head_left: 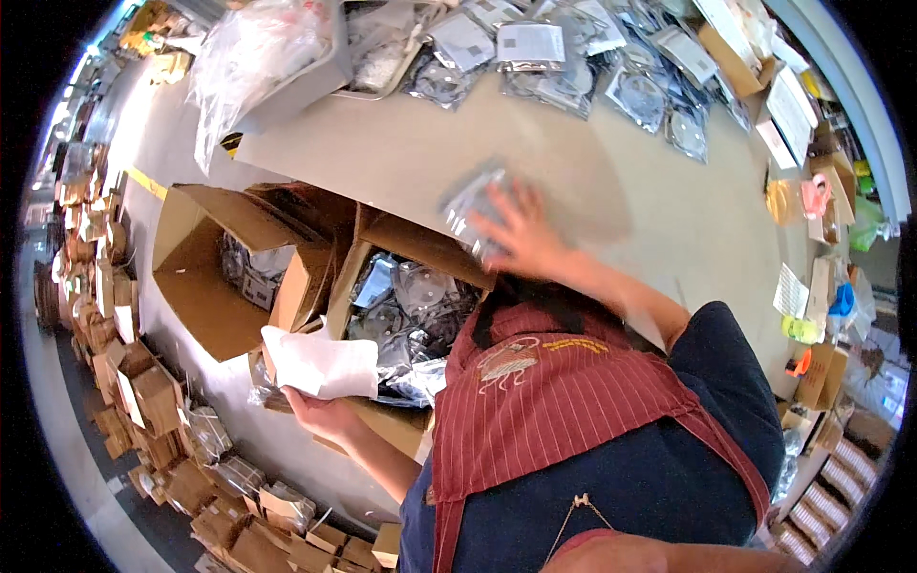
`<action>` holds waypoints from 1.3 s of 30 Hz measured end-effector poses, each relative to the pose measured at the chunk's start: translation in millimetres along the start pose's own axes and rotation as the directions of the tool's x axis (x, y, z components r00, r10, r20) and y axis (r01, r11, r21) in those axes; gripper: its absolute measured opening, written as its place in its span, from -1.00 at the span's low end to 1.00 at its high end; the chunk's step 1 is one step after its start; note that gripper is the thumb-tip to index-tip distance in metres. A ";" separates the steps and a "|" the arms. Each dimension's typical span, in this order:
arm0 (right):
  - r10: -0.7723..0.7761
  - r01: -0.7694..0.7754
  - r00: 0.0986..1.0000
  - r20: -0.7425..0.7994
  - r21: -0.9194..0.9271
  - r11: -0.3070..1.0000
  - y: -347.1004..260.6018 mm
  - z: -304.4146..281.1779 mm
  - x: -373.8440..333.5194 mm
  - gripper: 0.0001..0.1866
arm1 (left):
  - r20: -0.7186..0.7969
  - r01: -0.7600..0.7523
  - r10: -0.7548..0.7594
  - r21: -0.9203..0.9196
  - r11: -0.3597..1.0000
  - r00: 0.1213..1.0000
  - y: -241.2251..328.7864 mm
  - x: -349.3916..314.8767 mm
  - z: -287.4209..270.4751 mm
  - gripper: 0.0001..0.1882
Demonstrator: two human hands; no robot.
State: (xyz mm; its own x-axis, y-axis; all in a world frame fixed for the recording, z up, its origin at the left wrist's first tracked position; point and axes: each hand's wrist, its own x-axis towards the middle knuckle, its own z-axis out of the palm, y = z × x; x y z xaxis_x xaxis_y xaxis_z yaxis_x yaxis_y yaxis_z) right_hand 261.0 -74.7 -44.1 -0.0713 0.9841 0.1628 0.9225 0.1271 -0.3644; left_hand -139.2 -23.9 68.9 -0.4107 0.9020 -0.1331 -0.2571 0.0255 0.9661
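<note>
My right hand, blurred by motion, has its fingers over a shiny clear plastic packet at the near edge of the table. What lies inside that packet cannot be made out. My left hand grips the lower edge of a white sheet, which looks like paper or thin foam. The sheet hangs over the left side of an open cardboard box filled with bagged parts, some with round discs. This box sits directly below my right hand, against the table.
A second open carton with bagged parts stands left of the box. Along the table's far side lie several labelled silvery bags and a grey bin with plastic film. Stacked cartons line the floor at left.
</note>
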 end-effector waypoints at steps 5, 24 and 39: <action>-0.227 0.218 0.974 0.027 0.188 0.958 -33.4 2.6 76.4 -0.07 | -0.037 -0.015 0.010 -0.150 0.989 0.999 4.1 12.7 7.1 -0.47; -0.474 0.436 0.878 0.074 0.287 0.853 -85.8 12.9 42.3 -0.20 | -0.285 -0.188 0.164 -0.056 0.981 0.944 28.7 -1.7 -69.0 -0.63; -0.884 0.871 0.305 0.354 0.271 0.410 -194.1 207.7 -29.5 -0.42 | -0.473 0.046 -0.114 -0.154 0.987 0.873 -12.1 -80.3 -78.2 -0.62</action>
State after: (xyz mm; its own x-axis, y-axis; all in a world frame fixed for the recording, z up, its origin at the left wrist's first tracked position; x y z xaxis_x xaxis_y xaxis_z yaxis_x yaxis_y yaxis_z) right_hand 5.3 -102.7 -168.6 -0.9715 0.2323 0.0468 0.2131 0.9429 -0.2560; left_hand -171.5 -130.3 50.5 -0.7435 0.5808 -0.3316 -0.4070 0.0005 0.9134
